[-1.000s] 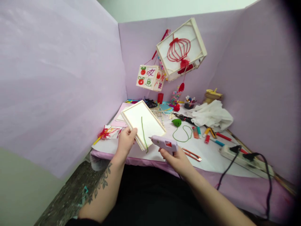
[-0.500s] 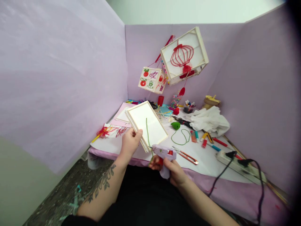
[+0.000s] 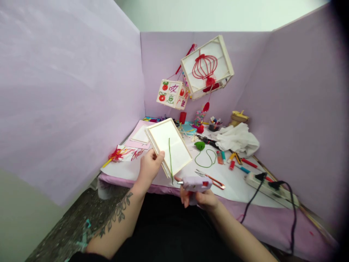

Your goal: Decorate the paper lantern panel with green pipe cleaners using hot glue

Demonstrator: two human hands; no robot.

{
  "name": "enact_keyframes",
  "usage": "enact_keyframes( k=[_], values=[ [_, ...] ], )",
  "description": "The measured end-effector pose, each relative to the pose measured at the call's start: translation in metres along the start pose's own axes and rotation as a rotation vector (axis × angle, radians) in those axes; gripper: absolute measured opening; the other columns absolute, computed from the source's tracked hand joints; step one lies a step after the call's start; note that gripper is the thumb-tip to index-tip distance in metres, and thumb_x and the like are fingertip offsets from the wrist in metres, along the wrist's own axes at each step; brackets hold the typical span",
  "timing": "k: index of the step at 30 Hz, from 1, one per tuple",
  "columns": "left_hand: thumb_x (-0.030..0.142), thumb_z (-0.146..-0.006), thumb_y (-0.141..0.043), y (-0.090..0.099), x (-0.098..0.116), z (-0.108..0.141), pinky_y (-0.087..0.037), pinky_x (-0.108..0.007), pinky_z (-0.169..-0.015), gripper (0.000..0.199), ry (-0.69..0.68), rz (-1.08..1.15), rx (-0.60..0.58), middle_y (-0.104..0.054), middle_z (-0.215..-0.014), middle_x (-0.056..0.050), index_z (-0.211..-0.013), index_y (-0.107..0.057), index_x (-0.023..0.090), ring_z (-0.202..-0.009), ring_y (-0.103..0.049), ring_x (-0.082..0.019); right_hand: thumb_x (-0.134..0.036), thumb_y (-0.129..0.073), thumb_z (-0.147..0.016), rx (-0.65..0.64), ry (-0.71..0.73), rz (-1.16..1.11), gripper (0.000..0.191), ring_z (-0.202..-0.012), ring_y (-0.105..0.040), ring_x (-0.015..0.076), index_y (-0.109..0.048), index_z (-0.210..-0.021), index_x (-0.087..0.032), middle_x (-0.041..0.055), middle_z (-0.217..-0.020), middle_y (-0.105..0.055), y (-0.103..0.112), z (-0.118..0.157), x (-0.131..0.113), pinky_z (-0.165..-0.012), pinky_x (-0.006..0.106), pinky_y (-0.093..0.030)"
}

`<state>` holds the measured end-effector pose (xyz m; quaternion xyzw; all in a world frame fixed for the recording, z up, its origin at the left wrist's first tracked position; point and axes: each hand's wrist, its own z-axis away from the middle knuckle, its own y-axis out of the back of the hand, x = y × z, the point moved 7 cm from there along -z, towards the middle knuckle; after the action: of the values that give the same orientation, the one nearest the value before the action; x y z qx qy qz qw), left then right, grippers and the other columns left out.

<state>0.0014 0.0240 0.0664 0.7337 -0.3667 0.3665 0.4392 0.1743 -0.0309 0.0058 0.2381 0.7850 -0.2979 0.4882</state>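
My left hand is closed on the lower left edge of a white panel with a thin wooden frame, tilted above the table. A length of green yarn runs along the panel, its lower end hanging past the bottom edge. My right hand is wrapped round a lilac hot glue gun, its metal nozzle pointing left, a little apart from the yarn's end. Red-handled scissors lie just beyond the glue gun. Farther back sits a ball of green yarn with a loose loop.
Two decorated box lanterns, one large and one small, hang at the back. A power strip with black cords lies at the right. Markers, crumpled white cloth and red yarn scraps lie on the table.
My right hand has drawn the glue gun down and right, away from the panel's bottom edge. It has let go of the yarn's lower end, which hangs free now.
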Motion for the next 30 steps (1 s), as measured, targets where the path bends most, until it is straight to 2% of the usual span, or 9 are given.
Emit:
enact_keyframes(
  k=[3,6,10,15,20,23,25,28,30],
  values=[
    [0.048,-0.081,-0.054,-0.002,0.005,-0.001,-0.034,-0.023,-0.048,0.032,-0.013,-0.023,-0.013,-0.052,-0.052,0.003,-0.071,-0.058,0.018,-0.048,-0.048,-0.013,-0.062,-0.065,-0.076,-0.13,0.011,-0.03,0.048,-0.064,-0.064,0.0204,-0.072,-0.085,-0.015,0.0076,-0.065,-0.069,-0.015,-0.013,0.005,-0.063,0.031,-0.049],
    [0.048,-0.081,-0.054,-0.002,0.008,-0.001,-0.034,-0.024,-0.049,0.032,-0.009,-0.041,-0.028,-0.052,-0.052,0.002,-0.071,-0.059,0.018,-0.048,-0.049,-0.013,-0.067,-0.064,-0.073,-0.079,-0.013,0.002,0.051,-0.065,-0.062,0.0202,-0.072,-0.076,-0.017,0.0074,-0.067,-0.069,-0.019,-0.021,0.001,-0.064,0.032,-0.048],
    [0.047,-0.082,-0.053,0.0,0.01,0.0,-0.035,-0.024,-0.05,0.031,-0.03,-0.054,-0.028,-0.052,-0.053,0.002,-0.07,-0.058,0.018,-0.049,-0.049,-0.013,-0.071,-0.061,-0.07,0.187,0.066,-0.009,0.051,-0.06,-0.055,0.0203,-0.069,-0.062,-0.021,0.0042,-0.056,-0.059,0.002,-0.016,-0.027,-0.07,0.039,-0.049],
    [0.046,-0.081,-0.054,-0.001,0.012,0.001,-0.036,-0.024,-0.053,0.031,-0.044,-0.073,-0.018,-0.055,-0.057,0.001,-0.07,-0.058,0.018,-0.054,-0.051,-0.014,-0.062,-0.071,-0.064,0.696,0.227,-0.271,0.037,-0.057,-0.049,0.0158,-0.062,-0.07,-0.027,-0.0039,-0.053,-0.047,0.064,-0.003,-0.056,-0.08,0.042,-0.051],
    [0.048,-0.081,-0.055,-0.005,0.012,-0.001,-0.036,-0.024,-0.054,0.032,-0.045,-0.074,-0.033,-0.055,-0.06,0.001,-0.074,-0.061,0.017,-0.057,-0.051,-0.014,-0.051,-0.075,-0.068,0.808,0.266,-0.435,0.03,-0.069,-0.06,0.0147,-0.062,-0.076,-0.025,-0.0038,-0.065,-0.057,0.097,0.004,-0.045,-0.091,0.043,-0.051],
    [0.049,-0.08,-0.055,-0.008,0.012,-0.003,-0.035,-0.024,-0.052,0.033,-0.035,-0.055,-0.053,-0.054,-0.058,0.001,-0.074,-0.061,0.017,-0.055,-0.05,-0.014,-0.048,-0.075,-0.068,0.922,0.223,-0.474,0.029,-0.079,-0.065,0.0189,-0.063,-0.075,-0.023,0.0002,-0.071,-0.064,0.109,0.012,-0.033,-0.083,0.043,-0.054],
    [0.049,-0.08,-0.056,-0.01,0.013,-0.004,-0.034,-0.024,-0.052,0.033,-0.03,-0.042,-0.062,-0.052,-0.056,0.002,-0.073,-0.06,0.017,-0.053,-0.049,-0.014,-0.045,-0.075,-0.068,1.063,0.228,-0.446,0.027,-0.079,-0.065,0.0184,-0.063,-0.074,-0.021,0.0009,-0.073,-0.065,0.115,0.023,-0.03,-0.075,0.037,-0.056],
    [0.049,-0.079,-0.056,-0.014,0.016,-0.004,-0.034,-0.024,-0.051,0.033,-0.029,-0.045,-0.057,-0.051,-0.054,0.002,-0.07,-0.058,0.018,-0.052,-0.048,-0.014,-0.04,-0.075,-0.069,1.261,0.381,-0.212,0.023,-0.066,-0.059,0.0115,-0.064,-0.078,-0.021,-0.0024,-0.071,-0.063,0.11,0.044,-0.043,-0.059,0.024,-0.05],
    [0.049,-0.079,-0.057,-0.016,0.017,-0.003,-0.034,-0.024,-0.052,0.033,-0.032,-0.052,-0.05,-0.052,-0.054,0.002,-0.069,-0.058,0.018,-0.052,-0.048,-0.014,-0.038,-0.076,-0.07,1.218,0.369,0.044,0.024,-0.06,-0.053,0.0105,-0.066,-0.083,-0.021,-0.0025,-0.07,-0.061,0.094,0.048,-0.052,-0.051,0.022,-0.044]
  ],
)
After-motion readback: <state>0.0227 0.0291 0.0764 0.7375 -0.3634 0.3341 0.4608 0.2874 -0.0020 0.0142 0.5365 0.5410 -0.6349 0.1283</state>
